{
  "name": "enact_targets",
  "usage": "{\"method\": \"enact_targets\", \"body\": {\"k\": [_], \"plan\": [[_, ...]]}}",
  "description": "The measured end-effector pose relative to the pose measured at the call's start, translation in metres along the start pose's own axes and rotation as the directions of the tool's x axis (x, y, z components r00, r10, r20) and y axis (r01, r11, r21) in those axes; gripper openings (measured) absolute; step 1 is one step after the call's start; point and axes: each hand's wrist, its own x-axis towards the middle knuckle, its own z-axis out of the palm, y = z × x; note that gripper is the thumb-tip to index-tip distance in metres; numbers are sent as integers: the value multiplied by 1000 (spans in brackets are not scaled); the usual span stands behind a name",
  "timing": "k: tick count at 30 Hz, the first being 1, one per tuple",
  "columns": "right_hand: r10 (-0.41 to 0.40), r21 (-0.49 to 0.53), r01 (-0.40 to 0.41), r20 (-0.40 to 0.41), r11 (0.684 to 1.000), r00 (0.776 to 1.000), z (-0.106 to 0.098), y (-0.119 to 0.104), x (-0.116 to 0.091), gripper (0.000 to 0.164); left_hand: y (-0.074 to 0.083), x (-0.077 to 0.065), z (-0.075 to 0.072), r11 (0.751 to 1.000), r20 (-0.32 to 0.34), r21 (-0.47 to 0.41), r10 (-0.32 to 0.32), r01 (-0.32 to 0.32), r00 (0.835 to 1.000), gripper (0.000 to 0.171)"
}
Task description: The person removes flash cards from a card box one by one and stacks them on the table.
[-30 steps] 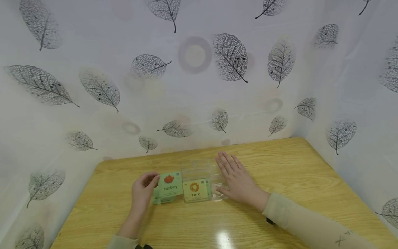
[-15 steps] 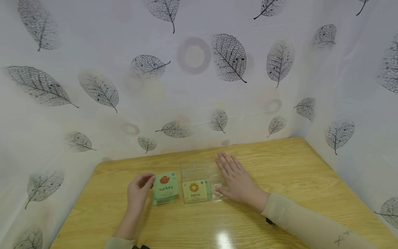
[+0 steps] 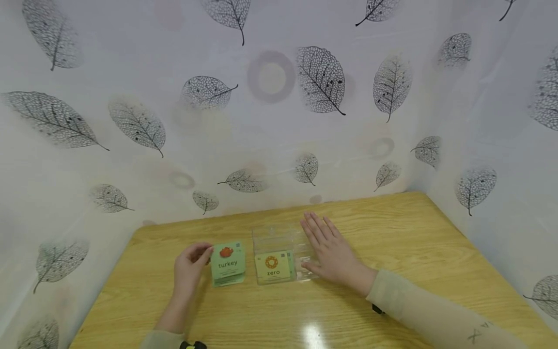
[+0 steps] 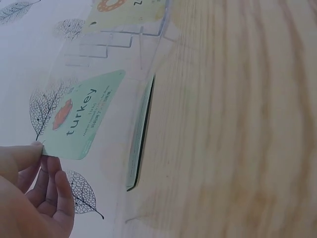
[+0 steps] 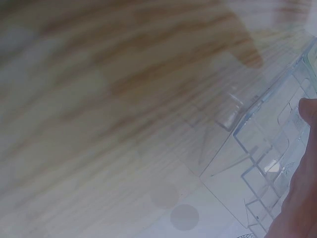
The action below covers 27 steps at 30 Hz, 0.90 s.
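Note:
My left hand (image 3: 188, 271) pinches a green "turkey" flash card (image 3: 227, 259) by its corner between thumb and finger. In the left wrist view the card (image 4: 81, 119) hangs tilted above a low stack of green cards (image 4: 140, 134) on the table. To the right, a clear plastic box (image 3: 272, 238) holds a yellow "zero" card (image 3: 272, 266), with a green edge showing beside it. My right hand (image 3: 333, 249) lies flat with straight fingers over the box's clear right part. The right wrist view catches its thumb against the clear plastic (image 5: 262, 163).
The wooden table (image 3: 392, 242) reaches back to a white cloth (image 3: 270, 135) printed with dark leaves, which rises behind it and at both sides. A bright light reflection lies on the table's near part.
The left hand has carried the "turkey" card leftward, away from the clear box and over the green cards. The right hand has stayed in place.

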Motion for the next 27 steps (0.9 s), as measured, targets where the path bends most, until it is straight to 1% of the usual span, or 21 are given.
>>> {"method": "enact_targets", "body": {"k": [10, 17, 23, 27], "plan": [[0, 0, 0, -11, 1000, 1000, 0, 0, 0, 107, -7, 5, -3, 999, 28, 25, -29, 28, 999, 24], [-1, -2, 1, -6, 1000, 1000, 2, 0, 0, 108, -7, 7, -4, 998, 39, 67, -2, -1, 999, 23], [-1, -20, 1, -11, 1000, 1000, 2, 0, 1, 109, -7, 8, -4, 994, 66, 108, -23, 15, 998, 23], [0, -16, 0, 5, 1000, 1000, 1, 0, 0, 108, -9, 10, -4, 993, 79, 116, -19, 10, 997, 23]]}}
